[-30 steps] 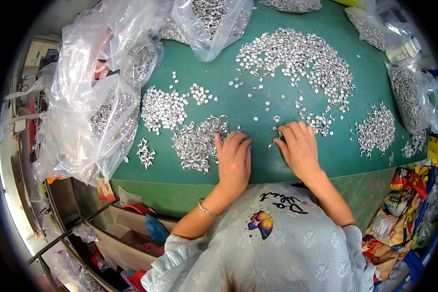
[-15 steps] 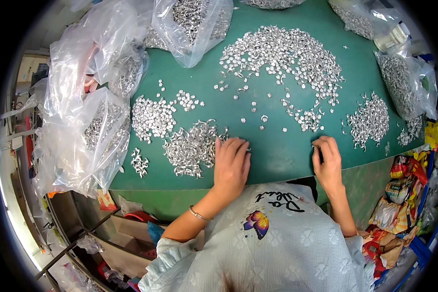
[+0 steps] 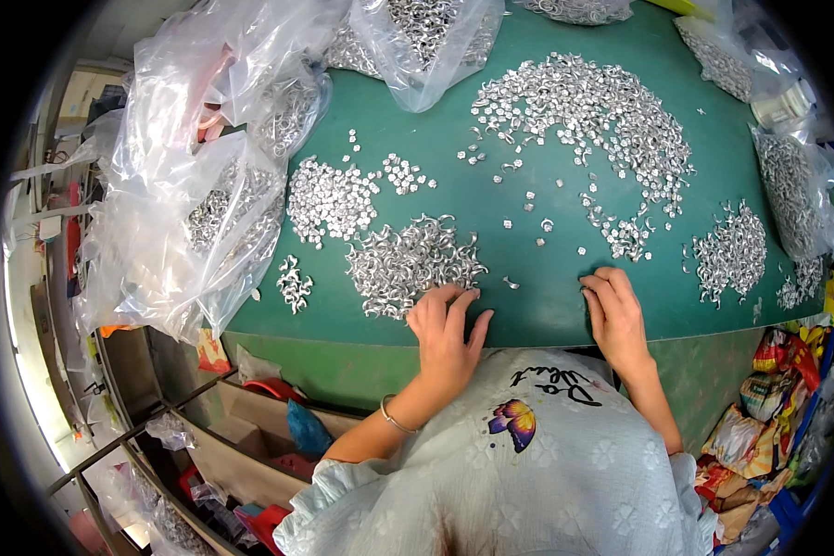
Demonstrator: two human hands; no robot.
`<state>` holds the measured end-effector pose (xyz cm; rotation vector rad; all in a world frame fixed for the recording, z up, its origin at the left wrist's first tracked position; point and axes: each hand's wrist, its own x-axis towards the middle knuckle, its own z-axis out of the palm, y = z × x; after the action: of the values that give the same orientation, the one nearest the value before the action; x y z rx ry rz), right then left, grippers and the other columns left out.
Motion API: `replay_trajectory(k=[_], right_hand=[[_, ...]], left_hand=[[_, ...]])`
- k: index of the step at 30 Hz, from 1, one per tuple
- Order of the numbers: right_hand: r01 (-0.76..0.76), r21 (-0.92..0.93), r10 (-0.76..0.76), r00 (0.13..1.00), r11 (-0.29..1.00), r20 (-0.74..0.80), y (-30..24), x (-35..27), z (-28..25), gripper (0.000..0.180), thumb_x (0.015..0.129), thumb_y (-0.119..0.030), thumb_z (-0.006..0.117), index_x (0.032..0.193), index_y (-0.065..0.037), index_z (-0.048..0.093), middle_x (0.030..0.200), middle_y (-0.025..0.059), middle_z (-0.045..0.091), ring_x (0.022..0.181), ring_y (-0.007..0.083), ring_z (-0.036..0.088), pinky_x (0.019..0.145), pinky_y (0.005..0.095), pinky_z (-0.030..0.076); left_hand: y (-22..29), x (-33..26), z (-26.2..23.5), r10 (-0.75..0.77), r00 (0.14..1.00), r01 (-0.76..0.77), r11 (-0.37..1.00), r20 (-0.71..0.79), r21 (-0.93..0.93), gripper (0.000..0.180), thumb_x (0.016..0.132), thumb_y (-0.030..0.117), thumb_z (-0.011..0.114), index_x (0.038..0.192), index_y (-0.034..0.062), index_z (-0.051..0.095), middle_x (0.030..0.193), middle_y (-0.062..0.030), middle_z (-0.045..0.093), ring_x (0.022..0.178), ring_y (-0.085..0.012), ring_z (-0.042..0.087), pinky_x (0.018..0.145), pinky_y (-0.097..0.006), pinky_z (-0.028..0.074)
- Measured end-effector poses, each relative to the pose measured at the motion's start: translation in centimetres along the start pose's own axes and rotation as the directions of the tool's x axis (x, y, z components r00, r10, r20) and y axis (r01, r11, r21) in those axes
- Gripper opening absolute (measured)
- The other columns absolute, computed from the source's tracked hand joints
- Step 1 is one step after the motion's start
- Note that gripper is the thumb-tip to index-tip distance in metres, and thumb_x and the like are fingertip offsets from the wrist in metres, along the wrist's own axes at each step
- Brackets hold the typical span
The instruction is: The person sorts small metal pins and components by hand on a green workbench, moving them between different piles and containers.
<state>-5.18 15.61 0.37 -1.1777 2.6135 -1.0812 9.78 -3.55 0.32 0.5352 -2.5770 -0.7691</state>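
Two bare hands rest flat on the green desk [image 3: 547, 306] near its front edge. Her left hand [image 3: 447, 334], fingers spread, touches the heap of curled silvery metal clips [image 3: 408, 264]. Her right hand [image 3: 613, 315] lies fingers together, holding nothing, below the broad scatter of small shiny metal pieces [image 3: 593, 120]. Clear plastic bags [image 3: 185, 213] sit at left.

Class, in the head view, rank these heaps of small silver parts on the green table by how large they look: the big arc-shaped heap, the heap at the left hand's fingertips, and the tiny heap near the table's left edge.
1. Arc-shaped heap, clearly largest.
2. Heap at the left hand, the curly pieces.
3. Tiny heap near the table edge, clearly smallest.
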Motion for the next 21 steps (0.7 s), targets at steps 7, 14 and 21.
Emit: replay_trajectory(k=[7, 14, 21], right_hand=[[0.127, 0.136, -0.130, 0.991, 0.983, 0.015, -2.1, 3.5, 3.0, 0.019, 0.082, 0.004, 0.064, 0.101, 0.002, 0.061, 0.098, 0.0147, 0.056, 0.088, 0.0332, 0.060, 0.075, 0.0401, 0.050], [0.133, 0.346, -0.182, 0.977, 0.929, 0.112, -4.1, 9.7, 6.6, 0.018, 0.084, 0.000, 0.065, 0.101, 0.001, 0.060, 0.099, 0.0144, 0.056, 0.088, 0.0340, 0.060, 0.076, 0.0402, 0.050], [0.176, 0.145, -0.197, 0.970, 0.974, 0.140, -5.4, 6.3, 4.8, 0.021, 0.082, -0.004, 0.067, 0.101, -0.001, 0.059, 0.101, 0.0126, 0.055, 0.093, 0.0315, 0.058, 0.076, 0.0405, 0.049]], left_hand=[[-0.7, -1.3, -0.4, -0.093, 0.996, 0.093, 0.995, 0.015, 0.025, 0.038, 0.074, 0.009, 0.078, 0.110, 0.0084, 0.064, 0.110, -0.0066, 0.055, 0.101, -0.0250, 0.050, 0.087, -0.038, 0.033], [-2.0, -1.9, -1.1, -0.080, 0.997, 0.081, 0.996, -0.016, 0.044, 0.029, 0.078, 0.007, 0.073, 0.106, 0.0068, 0.066, 0.100, -0.0058, 0.059, 0.092, -0.0235, 0.054, 0.083, -0.037, 0.033], [-2.2, -1.2, -0.7, -0.059, 0.997, 0.059, 0.998, -0.053, 0.003, 0.024, 0.077, -0.001, 0.071, 0.099, 0.0067, 0.069, 0.096, -0.0046, 0.062, 0.088, -0.0211, 0.057, 0.080, -0.035, 0.034]])
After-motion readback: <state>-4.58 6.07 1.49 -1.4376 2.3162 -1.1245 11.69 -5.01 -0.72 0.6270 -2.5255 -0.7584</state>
